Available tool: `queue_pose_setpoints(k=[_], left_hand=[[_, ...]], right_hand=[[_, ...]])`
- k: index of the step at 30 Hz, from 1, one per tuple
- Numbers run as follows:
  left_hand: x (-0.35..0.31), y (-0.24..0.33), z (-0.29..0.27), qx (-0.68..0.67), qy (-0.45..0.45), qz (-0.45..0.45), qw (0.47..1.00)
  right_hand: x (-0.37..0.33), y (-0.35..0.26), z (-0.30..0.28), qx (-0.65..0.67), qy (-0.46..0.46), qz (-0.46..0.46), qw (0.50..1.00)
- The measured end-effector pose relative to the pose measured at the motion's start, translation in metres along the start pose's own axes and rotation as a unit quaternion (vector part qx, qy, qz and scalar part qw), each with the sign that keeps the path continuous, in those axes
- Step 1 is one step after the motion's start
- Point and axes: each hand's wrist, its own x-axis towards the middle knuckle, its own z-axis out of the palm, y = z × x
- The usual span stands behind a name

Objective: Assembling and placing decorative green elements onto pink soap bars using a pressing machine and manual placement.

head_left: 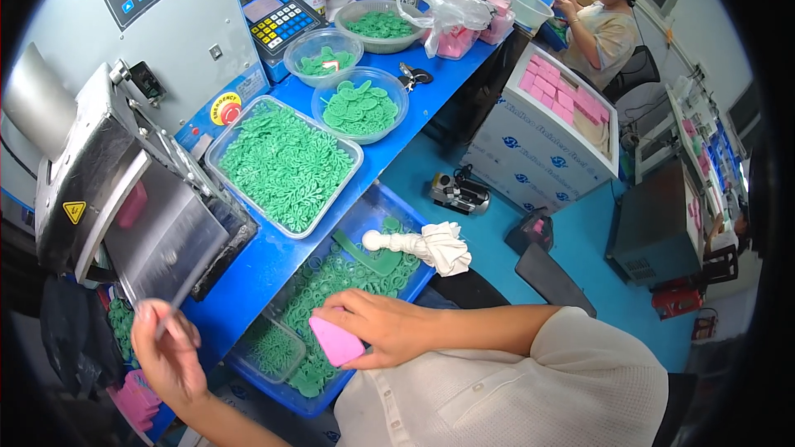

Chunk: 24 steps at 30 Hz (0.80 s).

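My left hand is at the lower corner of a flat metal plate on the press-like machine, its fingers closed on the plate's edge. Behind that plate, a pink block shows inside the machine. In my right hand is another pink block with rounded corners, gripped from the side. That hand is above a blue tray full of green wax pieces. A white cloth bundle, tied into a knob, lies across the tray's right side.
A clear tub of green leaf-shaped pieces stands on the blue table, with several bowls behind it. Pliers lie near the bowls. A white cabinet with pink blocks stands right; another person sits beyond.
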Motion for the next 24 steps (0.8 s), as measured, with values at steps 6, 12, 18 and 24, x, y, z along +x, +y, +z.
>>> queue_pose_setpoints(k=[6, 12, 18, 24], left_hand=[[-0.085, 0.000, -0.018, -0.020, -0.184, -0.036, 0.982], [-0.154, -0.032, -0.038, -0.022, -0.117, -0.156, 0.981], [-0.142, -0.055, -0.047, -0.047, -0.058, -0.196, 0.978], [-0.141, -0.063, -0.050, -0.041, -0.100, -0.236, 0.966]], right_hand=[[0.012, 0.015, -0.032, -0.025, 0.104, -0.004, 0.994], [0.031, 0.000, -0.068, 0.037, 0.126, 0.025, 0.991], [0.071, -0.047, -0.052, 0.172, -0.139, -0.119, 0.968], [0.098, -0.025, -0.002, -0.052, -0.073, -0.101, 0.991]])
